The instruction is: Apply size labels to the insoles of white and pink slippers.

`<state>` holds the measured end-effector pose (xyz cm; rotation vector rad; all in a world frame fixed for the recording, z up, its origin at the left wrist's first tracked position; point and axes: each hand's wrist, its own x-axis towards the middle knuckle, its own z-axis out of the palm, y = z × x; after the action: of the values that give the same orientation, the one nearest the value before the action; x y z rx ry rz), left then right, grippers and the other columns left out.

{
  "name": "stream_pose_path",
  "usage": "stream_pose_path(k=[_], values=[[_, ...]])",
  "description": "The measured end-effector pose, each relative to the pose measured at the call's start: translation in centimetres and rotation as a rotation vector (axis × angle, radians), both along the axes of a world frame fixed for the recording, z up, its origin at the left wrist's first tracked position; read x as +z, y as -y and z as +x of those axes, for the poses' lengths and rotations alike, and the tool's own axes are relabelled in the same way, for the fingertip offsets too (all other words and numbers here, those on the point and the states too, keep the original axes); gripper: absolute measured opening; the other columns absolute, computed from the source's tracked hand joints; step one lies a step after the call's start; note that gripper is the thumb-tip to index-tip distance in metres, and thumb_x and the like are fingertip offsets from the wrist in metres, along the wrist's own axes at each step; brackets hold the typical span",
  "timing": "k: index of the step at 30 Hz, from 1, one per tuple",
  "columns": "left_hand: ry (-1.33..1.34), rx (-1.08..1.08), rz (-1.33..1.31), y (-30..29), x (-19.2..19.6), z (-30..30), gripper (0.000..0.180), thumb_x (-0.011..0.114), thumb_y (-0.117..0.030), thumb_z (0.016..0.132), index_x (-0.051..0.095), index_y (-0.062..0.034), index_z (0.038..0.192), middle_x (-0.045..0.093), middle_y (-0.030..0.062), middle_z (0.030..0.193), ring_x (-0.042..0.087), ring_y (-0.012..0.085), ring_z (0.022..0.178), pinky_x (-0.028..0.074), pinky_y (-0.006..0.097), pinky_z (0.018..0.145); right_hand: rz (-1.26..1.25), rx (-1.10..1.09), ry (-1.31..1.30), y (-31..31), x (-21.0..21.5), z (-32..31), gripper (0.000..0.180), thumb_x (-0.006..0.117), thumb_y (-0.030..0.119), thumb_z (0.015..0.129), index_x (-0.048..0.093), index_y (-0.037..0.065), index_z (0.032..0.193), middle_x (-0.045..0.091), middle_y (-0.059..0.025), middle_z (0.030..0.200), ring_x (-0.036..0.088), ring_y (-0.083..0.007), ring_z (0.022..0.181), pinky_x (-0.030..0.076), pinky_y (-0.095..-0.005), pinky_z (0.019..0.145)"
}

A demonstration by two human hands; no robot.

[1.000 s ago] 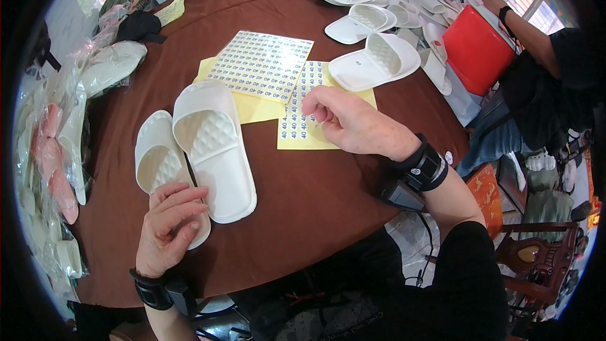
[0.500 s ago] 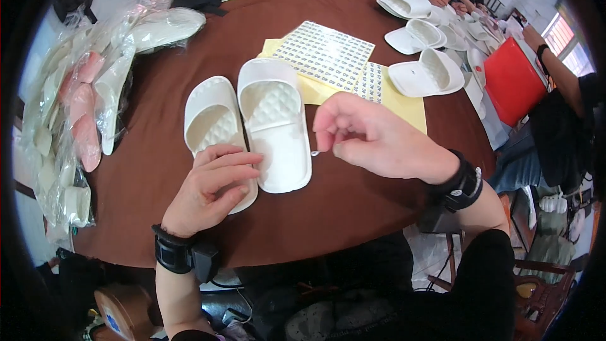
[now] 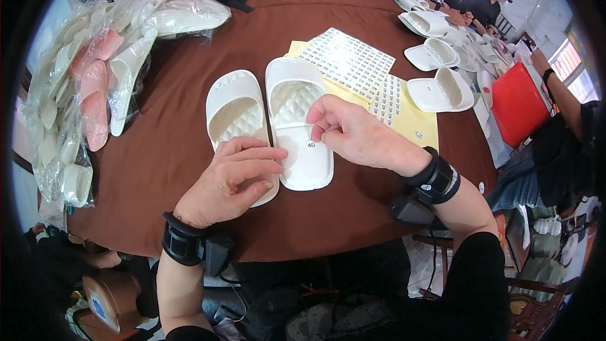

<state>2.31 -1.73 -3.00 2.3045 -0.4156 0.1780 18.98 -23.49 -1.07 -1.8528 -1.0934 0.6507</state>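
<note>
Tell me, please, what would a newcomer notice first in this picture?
Probably the white slippers, side by side near the centre of the brown table, with the left hand over one and the right hand beside a label over the other. Next, perhaps, the red object at right and pink slippers in clear plastic at left.

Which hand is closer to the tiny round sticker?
Right. The right hand has its fingertips just above the sticker; the left hand is off to its left, fingertips by the left edge of the right-hand slipper.
</note>
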Motion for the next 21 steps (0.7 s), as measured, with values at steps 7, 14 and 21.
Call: stream_pose_path(k=[7, 14, 21], values=[[-0.014, -0.007, 0.02, 0.0, 0.2, 0.1, 0.029, 0.068, -0.004, 0.083, 0.071, -0.0082, 0.112, 0.066, 0.0067, 0.131, 0.05, 0.0306, 0.126, 0.035, 0.044, 0.11, 0.058, -0.068, 0.184, 0.5, -0.2, -0.7, 0.019, 0.051, 0.001, 0.093, 0.052, -0.001, 0.112, 0.066, -0.0167, 0.091, 0.067, -0.0307, 0.088, 0.053, -0.038, 0.08], [-0.038, 0.01, 0.042, 0.1, 0.5, 0.1, 0.029, 0.067, -0.004, 0.083, 0.071, -0.0078, 0.112, 0.066, 0.0069, 0.131, 0.05, 0.032, 0.127, 0.036, 0.045, 0.109, 0.163, 0.067, 0.101, 0.8, -0.5, -1.2, 0.024, 0.047, -0.008, 0.089, 0.054, 0.002, 0.11, 0.065, -0.0089, 0.091, 0.066, -0.018, 0.085, 0.052, -0.031, 0.077], [-0.056, 0.024, 0.03, 0.2, 0.5, 0.0, 0.029, 0.067, -0.004, 0.083, 0.072, -0.0076, 0.111, 0.066, 0.0069, 0.131, 0.049, 0.0322, 0.128, 0.036, 0.045, 0.11, 0.165, 0.083, 0.082, 0.7, -1.0, -0.5, 0.021, 0.048, -0.003, 0.091, 0.053, 0.002, 0.111, 0.067, -0.0122, 0.091, 0.067, -0.0246, 0.086, 0.053, -0.0352, 0.08]])
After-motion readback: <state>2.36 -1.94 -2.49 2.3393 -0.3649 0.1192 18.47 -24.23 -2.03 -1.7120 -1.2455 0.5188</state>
